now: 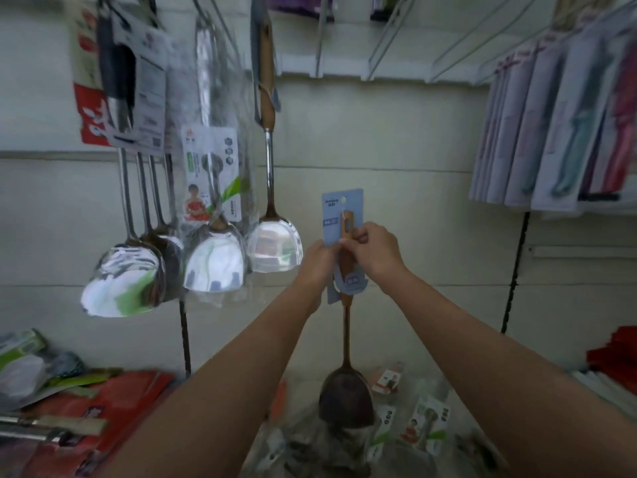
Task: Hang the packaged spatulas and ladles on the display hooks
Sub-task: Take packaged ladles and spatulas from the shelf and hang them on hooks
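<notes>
Pale wall panels (396, 139) formed the backdrop, with white hooks (386, 36) projecting from a rail near the top edge. At the wall's upper left, several packaged spatulas (210, 215) hung from hooks, their shiny blades (124, 281) side by side and overlapping. Just right of these, one spatula with a wooden handle (266, 94) hung alone, its blade (274, 244) level with the others.

Along the bottom left edge lay red packets (113, 408) and a bagged item with green trim (24, 360); their contents were too blurred to identify.

At centre, both arms reached forward to a spatula (346, 395) on a blue card (339, 215), held upright before the wall and below the hooks, on none of them. Its dark blade hung down over the shelf goods. Left hand (315, 262) gripped the card's left edge, fingers curled round it. Right hand (374, 248) pinched the wooden handle at the card's front, fingers curled on it. A hang hole showed near the card's top edge.

Below the held spatula, more packaged utensils (424, 426) lay in a loose heap along the bottom edge.

At the upper right, rows of carded knives (565, 132) hung close together. Red goods (617, 353) sat at the lower right edge.
</notes>
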